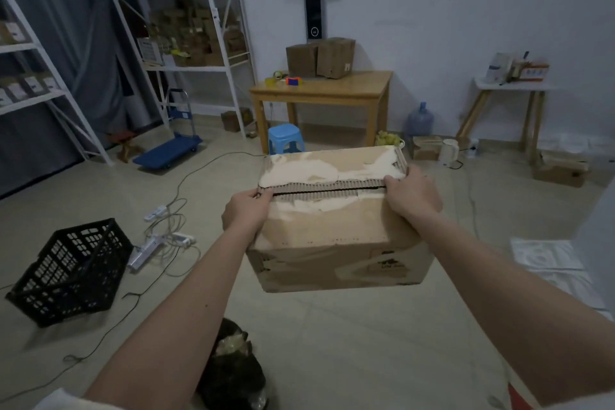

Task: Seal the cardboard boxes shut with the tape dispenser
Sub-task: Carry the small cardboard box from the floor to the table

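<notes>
Head view is showing a person carrying a worn cardboard box (336,220) in mid-air above the tiled floor, with the left hand (246,210) gripping its left top edge and the right hand (411,198) gripping its right top edge, fingers of both curling over the ends of the flap seam. The flaps are lying folded down but untaped, a dark slit running between them, and their paper skin is torn away to bare corrugation. By my reading, the box is being brought toward the wooden table (319,91) at the far wall, where two more boxes (321,56) are standing and a small red-and-blue object (293,80) beside a yellowish roll may be the tape dispenser, though it is too small to be sure. Next the box probably needs setting down on a firm surface, freeing one hand for the dispenser. The box's underside and far side are hidden, as are the fingertips past its edges.
</notes>
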